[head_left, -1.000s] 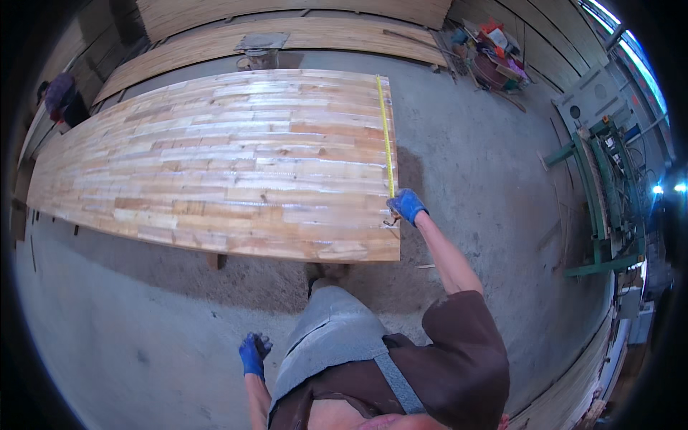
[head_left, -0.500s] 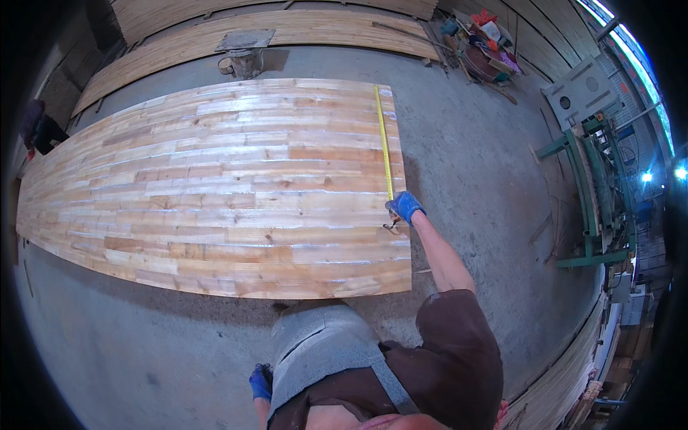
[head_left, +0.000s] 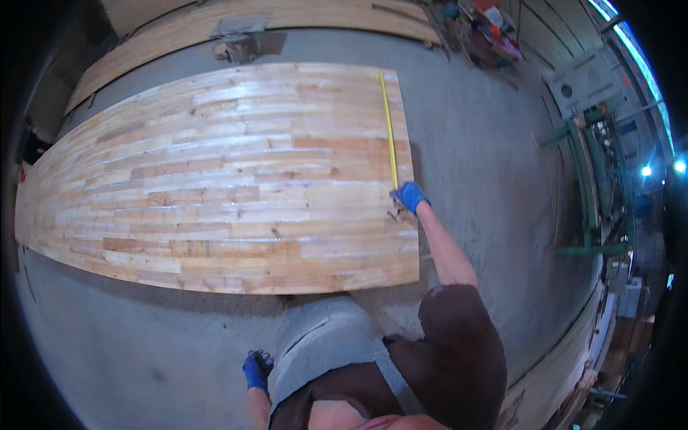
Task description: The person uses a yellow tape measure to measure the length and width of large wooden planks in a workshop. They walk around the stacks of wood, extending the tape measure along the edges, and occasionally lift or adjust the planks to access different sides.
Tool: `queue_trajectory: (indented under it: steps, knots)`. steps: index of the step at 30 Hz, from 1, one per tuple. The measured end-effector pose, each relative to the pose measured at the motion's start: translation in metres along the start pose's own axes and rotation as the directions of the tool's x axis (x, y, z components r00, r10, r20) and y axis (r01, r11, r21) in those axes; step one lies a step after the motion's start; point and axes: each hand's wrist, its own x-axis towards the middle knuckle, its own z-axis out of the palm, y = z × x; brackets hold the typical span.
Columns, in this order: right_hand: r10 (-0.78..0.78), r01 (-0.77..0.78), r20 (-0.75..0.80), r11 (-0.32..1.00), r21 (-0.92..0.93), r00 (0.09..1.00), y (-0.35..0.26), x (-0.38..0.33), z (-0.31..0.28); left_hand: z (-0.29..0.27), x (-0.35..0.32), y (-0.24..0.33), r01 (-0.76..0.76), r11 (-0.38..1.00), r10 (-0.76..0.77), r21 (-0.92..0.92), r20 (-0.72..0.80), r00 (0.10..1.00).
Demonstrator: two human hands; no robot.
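In a blue glove, my right hand point(head_left: 411, 196) is closed on a tape measure near the right end of a long panel point(head_left: 215, 179) of glued wooden strips. The tape's yellow blade point(head_left: 390, 132) runs straight from the hand across the panel to its far edge, close beside the right end. A dark strap loop hangs by the hand; the tape's case is mostly hidden in the glove. My left hand point(head_left: 258, 369), also blue-gloved, hangs low beside my grey apron point(head_left: 330, 333), off the panel. Its fingers are loosely bent and somewhat apart, with nothing seen in them.
Behind the panel stands a bucket-like container point(head_left: 244, 50) with a board on top. More long wooden panels point(head_left: 315, 14) lie at the back. Green metal machinery point(head_left: 588, 186) is on the right. A heap of colourful odds and ends point(head_left: 491, 36) sits at the back right.
The view has shifted, and the panel sits slightly higher in it. My right hand stays on the tape measure. My left hand has risen a little, its fingers showing more.
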Motion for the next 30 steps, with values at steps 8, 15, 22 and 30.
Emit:
queue_trajectory:
  steps: [8,15,22,30]
  knots:
    - [0.132,-0.136,-0.079,0.99,-0.038,0.988,-0.021,-0.138,0.004,-0.039,0.037,-0.006,-0.13,0.897,0.12,0.423,0.051,0.992]
    - [0.283,-0.28,-0.082,0.959,0.043,0.956,-0.014,-0.289,0.078,-0.01,0.043,0.087,0.062,0.969,-0.108,0.241,0.186,0.977]
    - [0.335,-0.335,-0.182,0.942,0.034,0.924,0.032,-0.309,0.137,-0.005,0.027,0.146,-0.07,0.868,0.008,0.491,0.127,0.992]
    - [0.334,-0.319,-0.163,0.941,0.11,0.929,0.047,-0.306,0.152,-0.039,-0.01,0.1,0.045,0.686,-0.078,0.727,0.012,0.997]
